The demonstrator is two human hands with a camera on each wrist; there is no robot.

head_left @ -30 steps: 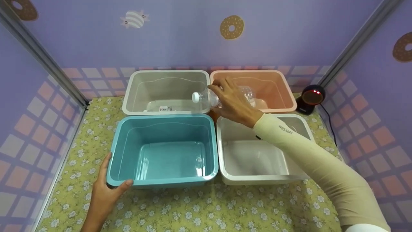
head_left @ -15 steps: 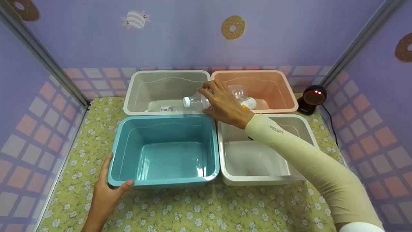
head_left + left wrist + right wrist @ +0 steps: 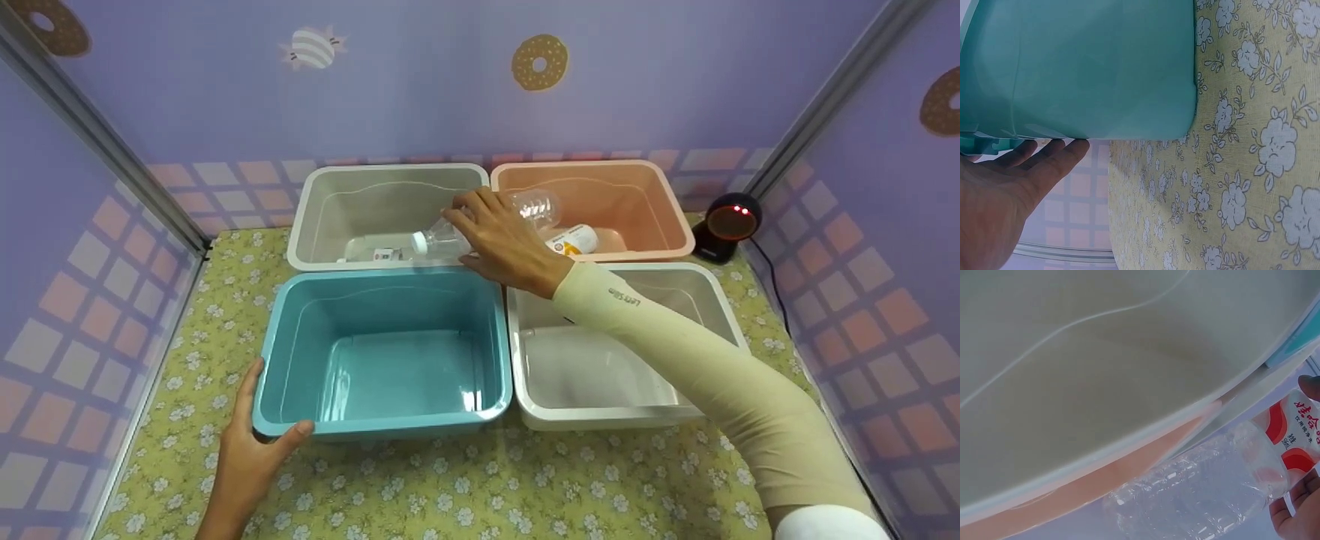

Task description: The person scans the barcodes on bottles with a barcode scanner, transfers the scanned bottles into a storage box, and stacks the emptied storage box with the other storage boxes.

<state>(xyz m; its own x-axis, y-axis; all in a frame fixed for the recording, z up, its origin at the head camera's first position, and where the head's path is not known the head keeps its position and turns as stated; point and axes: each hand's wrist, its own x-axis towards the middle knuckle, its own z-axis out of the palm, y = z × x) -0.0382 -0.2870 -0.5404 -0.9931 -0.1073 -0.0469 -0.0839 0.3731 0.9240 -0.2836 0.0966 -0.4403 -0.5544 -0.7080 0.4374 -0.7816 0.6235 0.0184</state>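
My right hand (image 3: 510, 244) grips a clear plastic water bottle (image 3: 536, 208) around its middle. The bottle lies sideways above the back bins, its white cap (image 3: 419, 242) pointing left. In the right wrist view its red and white label (image 3: 1292, 430) shows between my fingers. My left hand (image 3: 251, 442) rests at the front left corner of the teal bin (image 3: 382, 425), thumb on the front rim and fingers along the side. Straight fingers (image 3: 1058, 159) touch the bin's wall in the left wrist view.
A grey bin (image 3: 296, 225) at back left contains a small white labelled item (image 3: 386, 255). The back right pink bin (image 3: 679, 225) contains a white bottle with an orange label (image 3: 576, 239). A whitish bin (image 3: 600, 415) stands front right. A black scanner (image 3: 726, 225) with red lights stands beyond it.
My right hand has carried the clear bottle leftward, from over the pink bin toward the grey one. More of the white bottle in the pink bin shows. The left hand has stayed put.
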